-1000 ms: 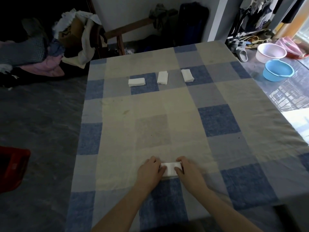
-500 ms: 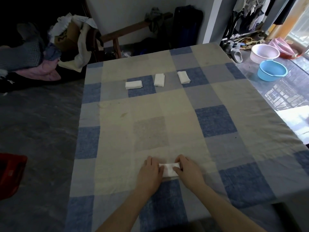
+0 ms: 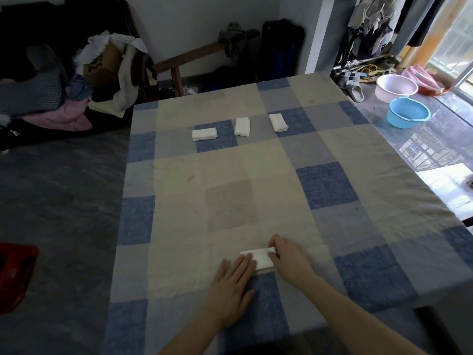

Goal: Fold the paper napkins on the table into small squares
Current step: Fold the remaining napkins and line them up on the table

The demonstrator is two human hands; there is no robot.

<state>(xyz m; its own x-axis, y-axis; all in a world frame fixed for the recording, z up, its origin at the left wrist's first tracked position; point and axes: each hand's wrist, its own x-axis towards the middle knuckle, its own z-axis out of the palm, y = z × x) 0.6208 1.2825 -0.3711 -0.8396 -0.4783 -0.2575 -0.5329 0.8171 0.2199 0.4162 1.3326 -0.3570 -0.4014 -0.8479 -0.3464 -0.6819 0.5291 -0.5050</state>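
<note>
Napkin [image 3: 258,260]: white, folded, lower centre of frame on checked tablecloth [image 3: 230,201]. Left hand [image 3: 233,285]: flat, straight fingers resting on napkin's left end. Right hand [image 3: 289,260]: fingers curled, pinching napkin's right end. Three folded napkins [image 3: 242,126]: upper centre, in a row.

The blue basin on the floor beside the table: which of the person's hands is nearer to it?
Right. The right hand pinches the near napkin on the side toward the blue basin; the left hand lies flat farther away.
</note>
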